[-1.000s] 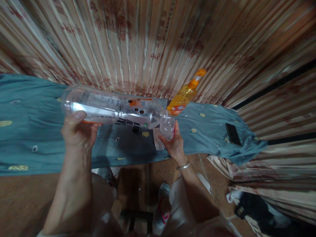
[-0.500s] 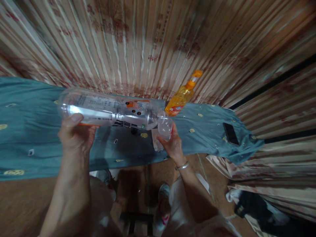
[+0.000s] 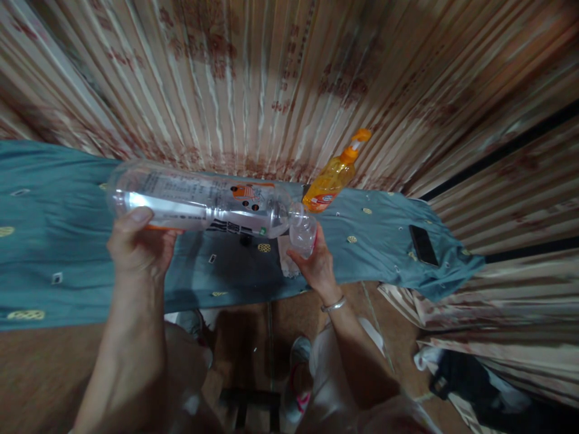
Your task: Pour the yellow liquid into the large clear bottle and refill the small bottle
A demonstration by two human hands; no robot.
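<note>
My left hand (image 3: 138,244) grips the base end of a large clear plastic bottle (image 3: 199,200), which lies nearly level with its mouth pointing right. The mouth sits over a small clear cup (image 3: 302,235) that my right hand (image 3: 316,265) holds just below it. Both are held above a table covered with a teal cloth (image 3: 67,241). A silver bangle (image 3: 333,305) circles my right wrist. I cannot tell whether liquid is flowing.
An orange bottle with an orange cap (image 3: 333,175) stands at the table's back edge. A dark phone (image 3: 423,245) lies on the cloth at the right. Striped curtains (image 3: 271,78) hang behind. A small white item (image 3: 286,260) lies on the cloth under the cup.
The large bottle and the cup have shifted slightly to the left and down in view since a second ago; since half a second ago, nothing has visibly moved.
</note>
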